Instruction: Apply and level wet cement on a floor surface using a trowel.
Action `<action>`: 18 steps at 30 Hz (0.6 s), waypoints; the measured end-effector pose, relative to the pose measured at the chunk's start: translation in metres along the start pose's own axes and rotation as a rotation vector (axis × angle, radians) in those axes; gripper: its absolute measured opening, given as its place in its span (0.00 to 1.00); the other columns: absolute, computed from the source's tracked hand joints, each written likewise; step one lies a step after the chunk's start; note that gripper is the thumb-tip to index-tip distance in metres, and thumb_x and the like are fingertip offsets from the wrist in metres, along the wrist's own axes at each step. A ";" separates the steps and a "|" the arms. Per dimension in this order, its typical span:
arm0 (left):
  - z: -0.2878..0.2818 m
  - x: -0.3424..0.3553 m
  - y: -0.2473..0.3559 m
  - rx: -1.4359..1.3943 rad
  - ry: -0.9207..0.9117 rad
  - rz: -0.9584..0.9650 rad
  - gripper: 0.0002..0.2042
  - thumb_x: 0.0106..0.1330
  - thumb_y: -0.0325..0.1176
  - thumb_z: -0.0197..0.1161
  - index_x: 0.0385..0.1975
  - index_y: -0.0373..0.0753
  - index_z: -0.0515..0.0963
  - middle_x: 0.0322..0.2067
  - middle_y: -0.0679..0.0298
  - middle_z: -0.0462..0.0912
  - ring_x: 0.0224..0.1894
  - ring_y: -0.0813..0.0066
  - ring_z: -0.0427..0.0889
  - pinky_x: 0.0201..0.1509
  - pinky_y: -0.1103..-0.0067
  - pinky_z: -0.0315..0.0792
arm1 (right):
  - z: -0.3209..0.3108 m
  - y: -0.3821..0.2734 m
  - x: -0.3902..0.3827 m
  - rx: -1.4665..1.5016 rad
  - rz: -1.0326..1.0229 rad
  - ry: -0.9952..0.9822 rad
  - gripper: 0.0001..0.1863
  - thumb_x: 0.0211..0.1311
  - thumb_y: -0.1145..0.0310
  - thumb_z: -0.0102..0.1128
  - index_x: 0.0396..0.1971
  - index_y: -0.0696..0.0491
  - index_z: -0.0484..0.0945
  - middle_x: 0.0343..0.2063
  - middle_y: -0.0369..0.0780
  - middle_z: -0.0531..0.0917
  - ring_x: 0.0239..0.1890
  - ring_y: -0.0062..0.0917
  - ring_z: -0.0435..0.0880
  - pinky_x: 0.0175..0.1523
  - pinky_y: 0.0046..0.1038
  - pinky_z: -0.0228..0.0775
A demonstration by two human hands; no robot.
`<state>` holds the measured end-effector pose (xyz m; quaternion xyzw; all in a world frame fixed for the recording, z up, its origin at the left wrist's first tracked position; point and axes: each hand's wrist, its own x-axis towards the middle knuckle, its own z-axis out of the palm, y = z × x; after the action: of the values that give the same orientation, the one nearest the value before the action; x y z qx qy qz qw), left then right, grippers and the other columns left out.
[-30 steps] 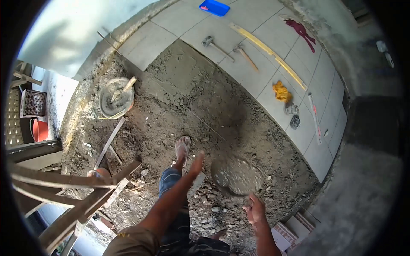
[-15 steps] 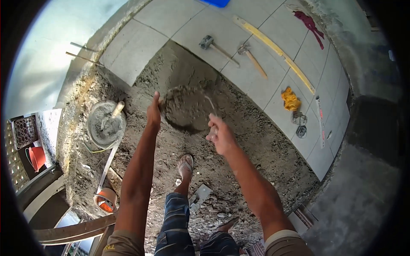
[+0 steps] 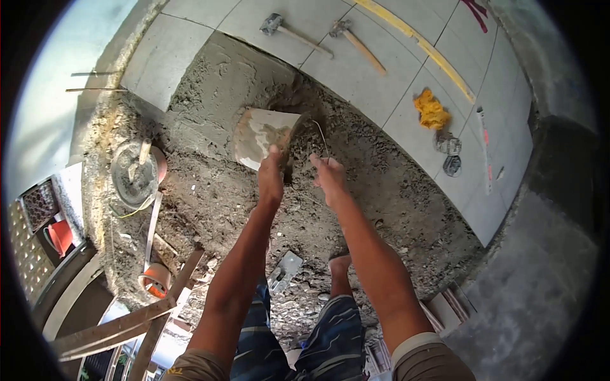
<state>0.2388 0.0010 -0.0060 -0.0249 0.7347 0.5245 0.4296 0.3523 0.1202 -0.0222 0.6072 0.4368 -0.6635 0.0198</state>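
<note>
A mortar-smeared pale bucket (image 3: 264, 134) lies tipped on its side over the rough ground, its mouth toward the right. My left hand (image 3: 271, 181) grips the bucket's near side, thumb on its outer wall. Just right of the mouth, my right hand (image 3: 329, 176) is closed around the thin wire handle (image 3: 322, 134). Wet grey mortar (image 3: 298, 98) lies around the mouth and beyond it. How much is still inside the bucket is hidden.
A second bucket (image 3: 135, 184) with a trowel (image 3: 141, 155) stands at left. Two hammers (image 3: 286, 35) (image 3: 359, 47), a yellow straightedge (image 3: 419, 44) and an orange cloth (image 3: 432, 109) lie on the tiles (image 3: 394, 95). A flat trowel (image 3: 286, 272) lies near my feet.
The bucket has gone from mouth-up, showing mortar inside, to tipped with its mouth rightward. My left hand has moved right along with it. The view has shifted, and my feet have moved.
</note>
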 end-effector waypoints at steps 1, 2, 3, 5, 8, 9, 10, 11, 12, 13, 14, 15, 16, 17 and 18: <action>-0.010 0.010 -0.023 -0.021 0.051 0.021 0.42 0.76 0.68 0.43 0.63 0.28 0.76 0.57 0.50 0.81 0.60 0.60 0.77 0.68 0.67 0.65 | 0.010 0.004 0.005 -0.084 -0.093 0.014 0.24 0.60 0.45 0.73 0.33 0.52 0.77 0.19 0.33 0.73 0.21 0.20 0.70 0.34 0.30 0.70; 0.002 0.017 -0.023 -0.066 0.076 0.056 0.44 0.75 0.70 0.44 0.64 0.26 0.74 0.57 0.52 0.82 0.61 0.59 0.76 0.69 0.66 0.64 | 0.006 0.003 0.015 -0.060 -0.116 0.001 0.24 0.60 0.45 0.73 0.33 0.52 0.77 0.19 0.33 0.73 0.21 0.20 0.70 0.34 0.30 0.70; 0.013 0.020 -0.026 -0.030 0.085 0.036 0.45 0.74 0.71 0.43 0.64 0.25 0.74 0.58 0.52 0.81 0.61 0.59 0.76 0.69 0.66 0.64 | 0.006 0.002 0.025 -0.218 -0.219 0.036 0.27 0.58 0.42 0.73 0.33 0.54 0.77 0.23 0.36 0.77 0.23 0.24 0.75 0.36 0.32 0.72; 0.014 0.027 -0.030 -0.090 0.083 0.031 0.46 0.74 0.72 0.43 0.65 0.26 0.73 0.59 0.51 0.80 0.61 0.59 0.76 0.70 0.67 0.63 | 0.021 0.011 0.021 -0.367 -0.325 0.173 0.33 0.53 0.37 0.74 0.33 0.56 0.77 0.30 0.43 0.82 0.29 0.33 0.81 0.39 0.37 0.74; 0.023 0.017 -0.013 -0.158 0.079 0.015 0.44 0.77 0.69 0.40 0.65 0.25 0.73 0.63 0.43 0.76 0.65 0.57 0.74 0.71 0.67 0.63 | 0.033 -0.016 0.015 -0.318 -0.281 0.228 0.38 0.50 0.32 0.73 0.33 0.57 0.75 0.33 0.46 0.84 0.35 0.41 0.84 0.43 0.41 0.76; 0.035 0.011 -0.010 -0.075 0.138 0.041 0.43 0.77 0.68 0.40 0.64 0.25 0.73 0.61 0.44 0.78 0.62 0.58 0.75 0.69 0.68 0.65 | 0.026 -0.016 0.018 -0.350 -0.265 0.233 0.38 0.51 0.32 0.72 0.36 0.57 0.75 0.34 0.48 0.84 0.36 0.43 0.85 0.43 0.42 0.76; 0.049 0.005 -0.012 0.002 0.188 0.059 0.43 0.78 0.67 0.39 0.63 0.24 0.73 0.58 0.45 0.79 0.60 0.59 0.77 0.67 0.68 0.67 | 0.017 -0.012 0.023 -0.389 -0.245 0.247 0.38 0.52 0.33 0.71 0.39 0.57 0.75 0.34 0.49 0.85 0.37 0.45 0.86 0.43 0.43 0.76; 0.058 0.002 -0.013 -0.066 0.153 0.057 0.39 0.79 0.65 0.41 0.58 0.27 0.75 0.48 0.50 0.80 0.51 0.62 0.78 0.59 0.68 0.70 | 0.008 -0.002 0.030 -0.398 -0.268 0.279 0.38 0.51 0.33 0.73 0.38 0.57 0.75 0.33 0.48 0.84 0.36 0.43 0.86 0.42 0.43 0.76; 0.060 0.002 -0.029 0.014 0.144 0.118 0.33 0.80 0.61 0.42 0.53 0.30 0.75 0.41 0.55 0.76 0.44 0.63 0.74 0.52 0.65 0.69 | 0.003 0.009 0.037 -0.433 -0.305 0.314 0.38 0.51 0.34 0.73 0.37 0.56 0.75 0.32 0.47 0.84 0.35 0.41 0.85 0.41 0.42 0.75; 0.073 -0.002 -0.040 0.000 0.186 0.267 0.29 0.82 0.57 0.42 0.49 0.30 0.75 0.39 0.56 0.74 0.42 0.63 0.72 0.50 0.66 0.67 | -0.010 0.022 0.044 -0.480 -0.334 0.346 0.37 0.51 0.34 0.74 0.37 0.56 0.74 0.31 0.46 0.83 0.33 0.40 0.84 0.40 0.42 0.75; 0.093 -0.014 -0.044 0.046 0.077 0.217 0.28 0.83 0.54 0.41 0.49 0.29 0.72 0.42 0.52 0.75 0.45 0.59 0.72 0.53 0.65 0.67 | -0.039 0.031 0.052 -0.507 -0.331 0.381 0.35 0.51 0.37 0.76 0.33 0.56 0.73 0.30 0.43 0.81 0.29 0.38 0.80 0.38 0.42 0.73; 0.110 -0.025 -0.049 0.095 0.004 0.212 0.27 0.82 0.53 0.40 0.48 0.29 0.71 0.43 0.49 0.74 0.48 0.54 0.72 0.57 0.60 0.65 | -0.060 0.043 0.053 -0.570 -0.370 0.425 0.32 0.54 0.40 0.75 0.31 0.55 0.72 0.29 0.42 0.80 0.28 0.36 0.78 0.37 0.42 0.72; 0.120 -0.035 -0.044 0.196 -0.143 0.172 0.30 0.82 0.54 0.40 0.57 0.28 0.70 0.51 0.44 0.73 0.56 0.47 0.71 0.65 0.58 0.62 | -0.079 0.054 0.058 -0.634 -0.417 0.486 0.30 0.57 0.43 0.75 0.30 0.55 0.71 0.27 0.41 0.79 0.27 0.34 0.77 0.36 0.42 0.71; 0.134 -0.042 -0.048 0.194 -0.254 0.196 0.35 0.81 0.57 0.39 0.69 0.28 0.64 0.63 0.40 0.70 0.69 0.45 0.66 0.75 0.60 0.55 | -0.100 0.063 0.066 -0.471 -0.411 0.464 0.26 0.60 0.48 0.73 0.30 0.55 0.72 0.26 0.39 0.78 0.27 0.31 0.76 0.35 0.39 0.71; 0.138 -0.044 -0.051 0.148 -0.422 0.164 0.39 0.82 0.60 0.30 0.76 0.28 0.54 0.75 0.40 0.56 0.78 0.49 0.55 0.80 0.65 0.49 | -0.109 0.071 0.069 -0.298 -0.403 0.438 0.23 0.63 0.52 0.72 0.30 0.55 0.73 0.25 0.38 0.78 0.27 0.28 0.76 0.35 0.36 0.70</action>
<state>0.3745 0.0689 -0.0262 0.1765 0.6646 0.4958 0.5304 0.4601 0.1771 -0.1054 0.6271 0.6343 -0.4367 -0.1175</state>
